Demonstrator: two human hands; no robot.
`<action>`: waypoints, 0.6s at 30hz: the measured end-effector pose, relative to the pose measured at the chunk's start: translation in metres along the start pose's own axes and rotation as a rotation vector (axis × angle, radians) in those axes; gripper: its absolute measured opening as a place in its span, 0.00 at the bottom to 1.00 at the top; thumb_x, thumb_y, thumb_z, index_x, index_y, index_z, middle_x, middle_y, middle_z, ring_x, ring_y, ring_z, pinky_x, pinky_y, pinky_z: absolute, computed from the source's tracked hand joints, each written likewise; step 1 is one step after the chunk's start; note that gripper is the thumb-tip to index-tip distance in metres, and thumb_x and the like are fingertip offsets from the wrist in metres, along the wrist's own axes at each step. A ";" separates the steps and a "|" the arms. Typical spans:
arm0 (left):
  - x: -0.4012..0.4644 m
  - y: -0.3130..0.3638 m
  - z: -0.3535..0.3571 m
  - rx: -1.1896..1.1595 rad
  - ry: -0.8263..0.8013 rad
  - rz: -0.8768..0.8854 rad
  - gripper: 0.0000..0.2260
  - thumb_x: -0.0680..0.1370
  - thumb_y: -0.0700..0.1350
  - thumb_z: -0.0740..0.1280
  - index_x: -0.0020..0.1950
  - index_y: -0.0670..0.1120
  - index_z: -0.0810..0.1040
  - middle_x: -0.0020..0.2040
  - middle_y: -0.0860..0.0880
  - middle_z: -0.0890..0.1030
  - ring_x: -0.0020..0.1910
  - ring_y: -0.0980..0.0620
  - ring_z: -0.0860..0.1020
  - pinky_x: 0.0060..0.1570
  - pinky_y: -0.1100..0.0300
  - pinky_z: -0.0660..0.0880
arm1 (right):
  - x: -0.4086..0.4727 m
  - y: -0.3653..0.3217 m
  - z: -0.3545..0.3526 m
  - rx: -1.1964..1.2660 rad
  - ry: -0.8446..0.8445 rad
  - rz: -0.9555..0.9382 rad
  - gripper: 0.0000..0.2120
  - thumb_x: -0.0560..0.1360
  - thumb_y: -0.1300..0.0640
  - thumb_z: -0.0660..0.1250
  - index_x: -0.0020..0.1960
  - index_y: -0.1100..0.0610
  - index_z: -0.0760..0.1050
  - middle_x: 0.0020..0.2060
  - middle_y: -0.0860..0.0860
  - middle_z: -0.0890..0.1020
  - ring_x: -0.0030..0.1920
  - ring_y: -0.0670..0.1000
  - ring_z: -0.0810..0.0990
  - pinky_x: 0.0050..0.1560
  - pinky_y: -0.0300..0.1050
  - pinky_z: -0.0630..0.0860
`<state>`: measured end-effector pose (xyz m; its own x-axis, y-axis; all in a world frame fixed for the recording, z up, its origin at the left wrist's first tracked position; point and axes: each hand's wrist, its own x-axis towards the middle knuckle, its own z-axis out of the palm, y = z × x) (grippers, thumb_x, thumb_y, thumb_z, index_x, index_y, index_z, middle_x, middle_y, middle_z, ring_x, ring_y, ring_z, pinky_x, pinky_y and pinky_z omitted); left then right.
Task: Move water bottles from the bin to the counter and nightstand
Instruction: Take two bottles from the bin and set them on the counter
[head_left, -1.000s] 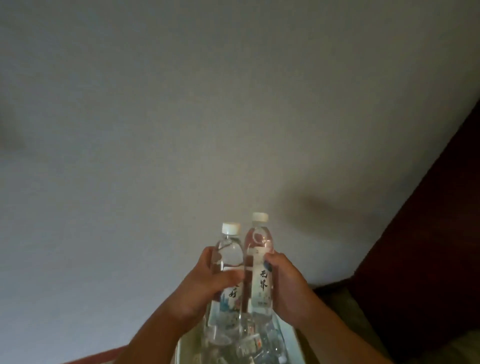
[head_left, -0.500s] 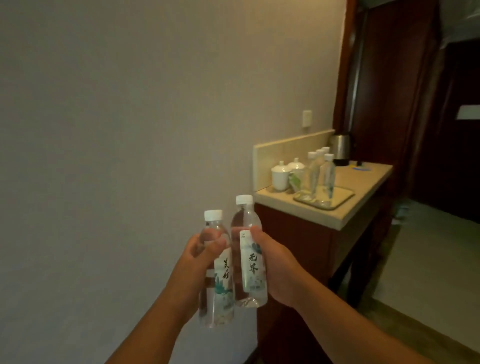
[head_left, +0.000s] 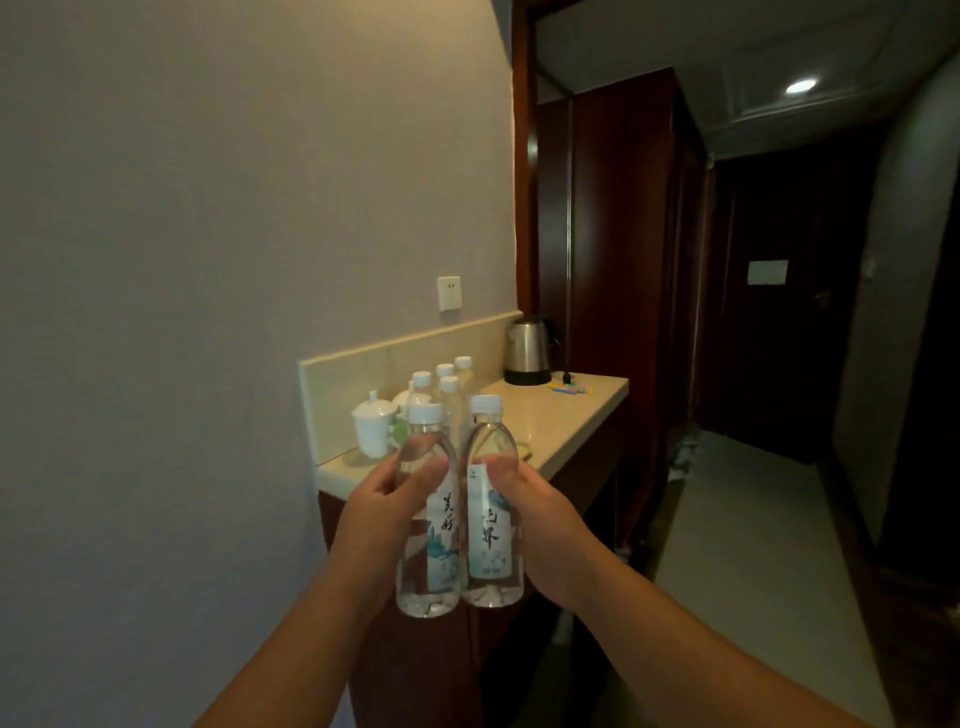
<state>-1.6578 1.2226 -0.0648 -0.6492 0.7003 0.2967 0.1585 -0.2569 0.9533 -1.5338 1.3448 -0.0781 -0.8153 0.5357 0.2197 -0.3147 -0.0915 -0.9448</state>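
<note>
I hold two clear water bottles with white caps upright, side by side and touching, in front of me. My left hand (head_left: 382, 512) grips the left bottle (head_left: 428, 525) and my right hand (head_left: 540, 525) grips the right bottle (head_left: 491, 519). Behind them stands the beige counter (head_left: 561, 421) against the wall, with several more capped bottles (head_left: 447, 387) grouped on it. The bin is out of view.
White lidded cups (head_left: 373, 423) stand at the counter's left end, and a steel kettle (head_left: 527, 351) and small coloured items (head_left: 571, 388) at its far end. A dark wardrobe (head_left: 618, 260) rises beyond. A hallway with pale floor (head_left: 737, 530) runs right toward a dark door (head_left: 769, 291).
The view has swung up and right from the bin and bare wall toward the counter, which has come closer. Both hands still hold their bottles together.
</note>
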 end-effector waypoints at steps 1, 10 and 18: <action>0.012 -0.001 0.012 0.014 0.004 0.009 0.22 0.68 0.60 0.76 0.60 0.55 0.83 0.50 0.47 0.87 0.48 0.47 0.86 0.42 0.54 0.82 | 0.008 -0.003 -0.014 -0.019 0.010 -0.008 0.31 0.71 0.34 0.71 0.68 0.50 0.74 0.60 0.55 0.85 0.59 0.58 0.84 0.54 0.59 0.83; 0.148 0.016 0.071 0.465 0.047 0.165 0.22 0.68 0.60 0.76 0.59 0.59 0.77 0.46 0.51 0.82 0.43 0.51 0.82 0.36 0.60 0.77 | 0.121 -0.026 -0.110 -0.163 0.035 -0.067 0.25 0.75 0.32 0.66 0.65 0.46 0.77 0.58 0.50 0.85 0.57 0.52 0.85 0.49 0.52 0.83; 0.261 0.048 0.081 0.785 0.015 0.194 0.19 0.61 0.64 0.76 0.48 0.64 0.76 0.39 0.58 0.82 0.35 0.60 0.81 0.28 0.66 0.74 | 0.232 -0.025 -0.163 -0.132 -0.008 -0.022 0.19 0.73 0.39 0.67 0.61 0.44 0.77 0.51 0.44 0.87 0.49 0.42 0.86 0.39 0.33 0.80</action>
<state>-1.7595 1.4467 0.0629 -0.5654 0.6808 0.4657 0.7420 0.1733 0.6476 -1.6361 1.6078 -0.0433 -0.8133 0.5292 0.2418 -0.2659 0.0316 -0.9635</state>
